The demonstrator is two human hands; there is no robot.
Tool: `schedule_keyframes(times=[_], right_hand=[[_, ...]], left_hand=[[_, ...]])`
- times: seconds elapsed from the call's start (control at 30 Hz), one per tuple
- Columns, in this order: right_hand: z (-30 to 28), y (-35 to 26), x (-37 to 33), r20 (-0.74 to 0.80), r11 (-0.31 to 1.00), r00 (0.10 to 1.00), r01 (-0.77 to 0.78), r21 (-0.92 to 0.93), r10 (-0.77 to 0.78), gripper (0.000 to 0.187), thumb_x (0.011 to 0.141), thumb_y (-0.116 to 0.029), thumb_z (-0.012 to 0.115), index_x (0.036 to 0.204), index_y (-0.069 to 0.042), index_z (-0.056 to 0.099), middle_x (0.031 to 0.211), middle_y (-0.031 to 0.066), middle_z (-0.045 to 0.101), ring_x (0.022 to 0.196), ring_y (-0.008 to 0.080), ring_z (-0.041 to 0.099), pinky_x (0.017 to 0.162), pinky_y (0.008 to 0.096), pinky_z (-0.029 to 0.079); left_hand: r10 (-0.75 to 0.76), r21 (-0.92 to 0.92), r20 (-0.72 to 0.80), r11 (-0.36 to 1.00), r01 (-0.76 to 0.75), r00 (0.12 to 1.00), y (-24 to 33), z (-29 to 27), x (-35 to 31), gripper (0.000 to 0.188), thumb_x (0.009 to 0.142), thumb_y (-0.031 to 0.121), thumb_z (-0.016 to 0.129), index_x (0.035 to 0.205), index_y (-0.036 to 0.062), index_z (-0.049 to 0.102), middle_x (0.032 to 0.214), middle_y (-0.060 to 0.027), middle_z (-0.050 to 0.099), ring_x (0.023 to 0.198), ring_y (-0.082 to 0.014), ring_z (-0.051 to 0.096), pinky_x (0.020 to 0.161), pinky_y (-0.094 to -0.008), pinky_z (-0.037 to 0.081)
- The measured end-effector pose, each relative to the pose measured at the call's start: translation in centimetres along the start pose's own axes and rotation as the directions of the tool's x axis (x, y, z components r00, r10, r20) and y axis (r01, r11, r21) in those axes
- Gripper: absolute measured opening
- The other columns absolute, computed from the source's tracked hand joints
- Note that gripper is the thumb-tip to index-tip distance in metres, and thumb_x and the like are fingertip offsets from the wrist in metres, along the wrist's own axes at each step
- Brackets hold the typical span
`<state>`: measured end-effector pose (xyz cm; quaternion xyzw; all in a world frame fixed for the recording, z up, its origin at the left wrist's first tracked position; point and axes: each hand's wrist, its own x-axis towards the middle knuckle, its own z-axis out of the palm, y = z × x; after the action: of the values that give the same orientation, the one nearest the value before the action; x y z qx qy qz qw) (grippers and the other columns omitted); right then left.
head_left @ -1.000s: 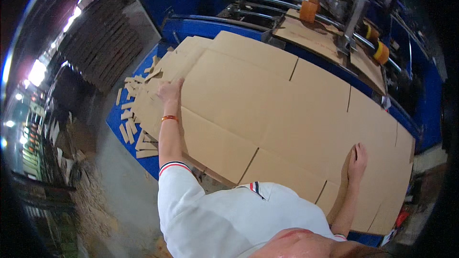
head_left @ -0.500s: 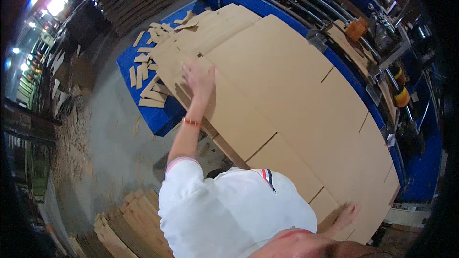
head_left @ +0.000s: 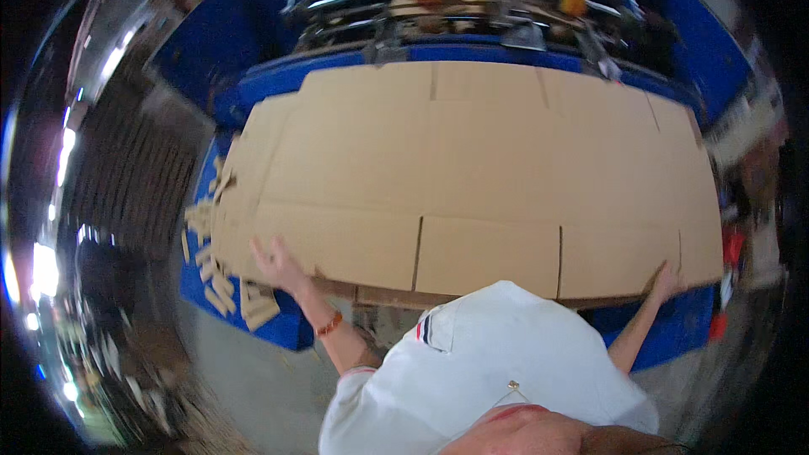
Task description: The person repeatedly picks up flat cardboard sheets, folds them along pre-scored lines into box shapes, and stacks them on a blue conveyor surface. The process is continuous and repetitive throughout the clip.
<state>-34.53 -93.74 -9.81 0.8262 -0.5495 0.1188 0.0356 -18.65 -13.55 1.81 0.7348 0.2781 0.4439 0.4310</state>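
Note:
A wide flat sheet of brown cardboard [head_left: 489, 152], cut with several slots, lies in front of me. Darker edges beneath its near side suggest other sheets below. My left hand [head_left: 282, 268] rests at the sheet's near left edge, fingers spread apart on its surface. An orange-brown band [head_left: 329, 324] circles that wrist. At the near right corner, beside a slot, my right hand [head_left: 666, 281] touches the edge with its fingers stretched out. Part of that hand is blurred, and any fingers beneath the edge are hidden.
Loose cardboard offcuts [head_left: 221, 291] litter the blue table [head_left: 291, 329] at the left. Beyond the sheet stands a blue machine [head_left: 278, 76] with metal rods and orange rollers [head_left: 573, 0]. Red objects [head_left: 731, 246] stand past the right edge. Dark stacked sheets [head_left: 126, 168] rise at the far left.
My view has turned toward the machine, so the sheet now lies crosswise before me. My right hand has moved from the sheet's top to its near right edge; the left stays near the left edge.

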Motion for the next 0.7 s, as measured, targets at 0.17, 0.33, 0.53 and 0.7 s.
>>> schedule_keyframes(times=[0.17, 0.33, 0.53, 0.7], right_hand=[[0.9, -0.8, -1.6, -0.275, 0.678, 0.870, -0.087, 0.730, 0.408, 0.055, 0.086, -0.033, 0.057, 0.122, 0.008, 0.050, 0.114, 0.0256, 0.057, 0.106, 0.0346, 0.053, 0.091, 0.0455, 0.042], [-2.2, -2.6, -3.4, 0.067, 0.101, 0.869, -0.132, 0.986, 0.490, 0.052, 0.087, -0.027, 0.058, 0.125, 0.008, 0.047, 0.113, 0.0208, 0.058, 0.106, 0.0278, 0.055, 0.091, 0.0404, 0.044], [0.9, 9.2, 0.5, 0.510, -0.592, 0.840, -0.318, 0.741, 0.186, 0.047, 0.090, -0.026, 0.056, 0.127, 0.003, 0.049, 0.125, 0.0145, 0.056, 0.112, 0.0284, 0.054, 0.095, 0.0400, 0.043], [-1.0, 8.0, -2.7, 0.500, -0.549, 0.836, -0.313, 0.775, 0.228, 0.046, 0.094, -0.028, 0.052, 0.129, 0.001, 0.048, 0.129, 0.0115, 0.054, 0.114, 0.0273, 0.053, 0.096, 0.0396, 0.044]], left_hand=[[-0.481, -0.872, 0.057, 0.403, 0.279, 0.875, 0.4, -4.4, 3.1, 0.035, 0.093, 0.015, 0.048, 0.125, 0.0007, 0.046, 0.114, -0.0098, 0.057, 0.099, -0.0210, 0.058, 0.085, -0.0301, 0.051], [-0.217, -0.612, 0.384, 0.668, 0.424, 0.897, 0.5, -4.0, -1.5, 0.045, 0.087, 0.012, 0.060, 0.126, -0.0005, 0.043, 0.120, -0.0141, 0.053, 0.106, -0.0245, 0.055, 0.089, -0.0335, 0.048], [0.149, -0.377, 0.363, 0.926, -0.002, 0.920, 5.3, -4.2, 3.9, 0.050, 0.083, 0.011, 0.070, 0.122, -0.0056, 0.045, 0.117, -0.0140, 0.057, 0.101, -0.0212, 0.056, 0.088, -0.0328, 0.046], [0.231, -0.258, 0.484, 0.959, -0.115, 0.844, 7.7, -0.6, 6.4, 0.034, 0.086, 0.008, 0.066, 0.114, -0.0062, 0.053, 0.105, -0.0127, 0.062, 0.094, -0.0178, 0.057, 0.085, -0.0308, 0.045]])
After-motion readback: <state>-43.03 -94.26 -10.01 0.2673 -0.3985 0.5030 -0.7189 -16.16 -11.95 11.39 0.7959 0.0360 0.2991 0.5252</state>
